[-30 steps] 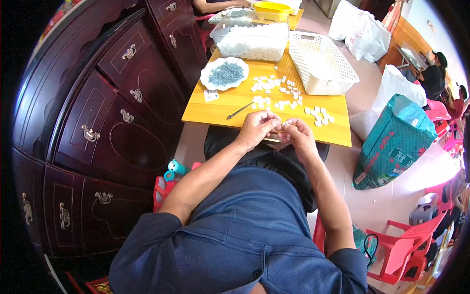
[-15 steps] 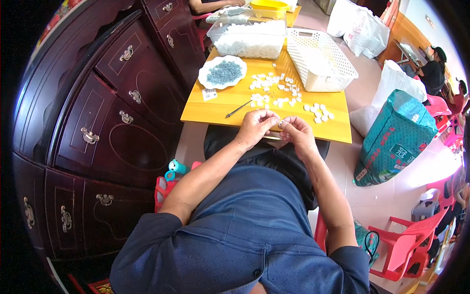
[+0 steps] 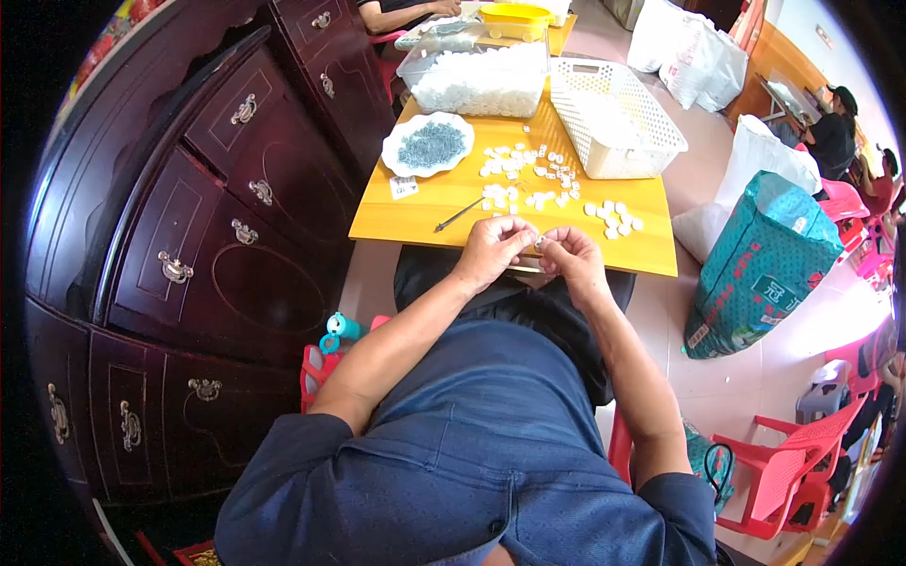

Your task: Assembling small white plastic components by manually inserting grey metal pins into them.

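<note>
My left hand (image 3: pixel 494 251) and my right hand (image 3: pixel 575 259) meet at the table's near edge, fingertips almost touching. Both are closed in a pinch around a tiny whitish piece with a dark spot (image 3: pixel 539 242), too small to name. Beyond them, small white plastic pieces (image 3: pixel 510 162) lie scattered on the yellow table (image 3: pixel 377 213). A group of round white pieces (image 3: pixel 613 219) sits to the right. Left of the hands rests a thin dark rod-like tool (image 3: pixel 458 215). A scalloped white dish (image 3: pixel 390 149) holds many small grey-blue parts (image 3: pixel 434 144).
At the table's back stand a clear bin (image 3: pixel 420 92) of white pieces and a white perforated basket (image 3: pixel 666 141). Dark wooden drawers (image 3: pixel 208 208) line the left. A teal bag (image 3: pixel 755 274) and red chairs (image 3: pixel 793 453) are on the right. Another person's arm (image 3: pixel 406 16) shows across the table.
Both hands stay pinched at nearly the same spot, with only slight finger movement. The view has shifted very slightly.
</note>
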`<state>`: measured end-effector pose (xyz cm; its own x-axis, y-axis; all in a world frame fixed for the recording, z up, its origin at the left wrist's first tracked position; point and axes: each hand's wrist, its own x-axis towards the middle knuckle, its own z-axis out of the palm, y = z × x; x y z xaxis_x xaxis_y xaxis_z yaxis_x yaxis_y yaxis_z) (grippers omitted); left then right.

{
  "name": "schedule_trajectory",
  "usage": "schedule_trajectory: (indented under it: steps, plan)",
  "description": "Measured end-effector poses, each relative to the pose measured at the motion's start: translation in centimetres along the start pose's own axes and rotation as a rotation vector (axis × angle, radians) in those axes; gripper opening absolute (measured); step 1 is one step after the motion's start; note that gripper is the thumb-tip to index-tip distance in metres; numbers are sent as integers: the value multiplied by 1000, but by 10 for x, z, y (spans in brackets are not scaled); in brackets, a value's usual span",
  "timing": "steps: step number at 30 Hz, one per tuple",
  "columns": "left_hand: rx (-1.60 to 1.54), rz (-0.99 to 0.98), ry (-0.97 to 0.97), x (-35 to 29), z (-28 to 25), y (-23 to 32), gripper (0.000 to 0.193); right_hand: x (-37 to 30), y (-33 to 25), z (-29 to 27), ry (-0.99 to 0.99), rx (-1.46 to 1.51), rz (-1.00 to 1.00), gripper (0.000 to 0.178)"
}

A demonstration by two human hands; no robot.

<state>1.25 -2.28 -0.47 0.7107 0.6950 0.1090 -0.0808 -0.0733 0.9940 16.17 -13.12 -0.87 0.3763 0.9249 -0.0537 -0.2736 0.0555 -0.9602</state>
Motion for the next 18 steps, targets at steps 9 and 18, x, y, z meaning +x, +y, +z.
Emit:
schedule_trajectory:
  steps: [9,18]
  plan:
    - [142,60,36,1,2,-1,14,1,5,3,42,-127,-85,8]
    - [86,47,47,1,1,-10,11,0,11,7,63,-121,-107,9]
